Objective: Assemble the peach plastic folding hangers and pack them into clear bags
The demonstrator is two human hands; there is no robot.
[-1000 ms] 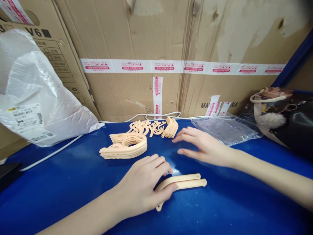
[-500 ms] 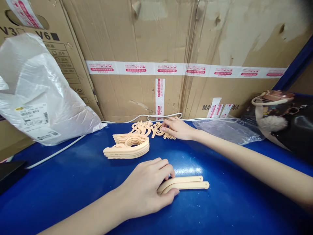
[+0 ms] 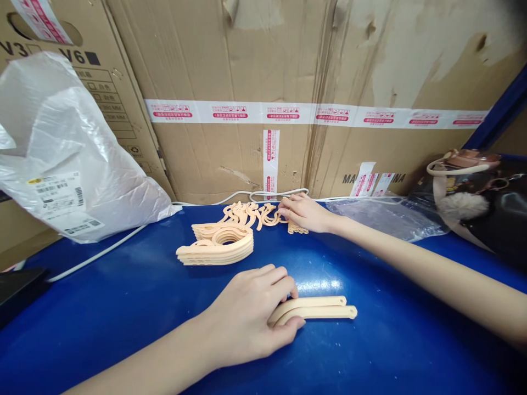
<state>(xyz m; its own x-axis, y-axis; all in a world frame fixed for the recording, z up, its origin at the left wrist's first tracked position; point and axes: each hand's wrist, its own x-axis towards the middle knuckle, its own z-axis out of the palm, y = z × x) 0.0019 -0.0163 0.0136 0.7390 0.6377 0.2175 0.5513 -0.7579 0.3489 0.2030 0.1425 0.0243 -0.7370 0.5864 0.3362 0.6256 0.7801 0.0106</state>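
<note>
My left hand [image 3: 259, 312] is closed around two curved beige plastic hanger arms [image 3: 321, 307]. They lie side by side, their rounded ends with small holes pointing right, the other ends hidden under my palm. Farther back, my right hand [image 3: 304, 213] has its fingers curled down on several small beige hooks [image 3: 297, 228] at the right side of a loose pile of curved hook pieces [image 3: 242, 213]. Its fingertips are partly hidden. Between the hands, to the left, a neat stack of folded beige hangers [image 3: 216, 249] rests on the blue tabletop [image 3: 135, 307].
A white plastic parcel [image 3: 74, 164] leans at the left, near a black object [image 3: 20, 291]. Large cardboard boxes [image 3: 230, 159] stand along the back, with a white cable [image 3: 234, 195] before them. At the right are a clear plastic bag [image 3: 387, 216] and a dark bag [image 3: 502, 214].
My right hand has shifted slightly right, and the small hooks under it have slid right, away from the pile. My left hand keeps its hold on the two arms. The view has moved a little.
</note>
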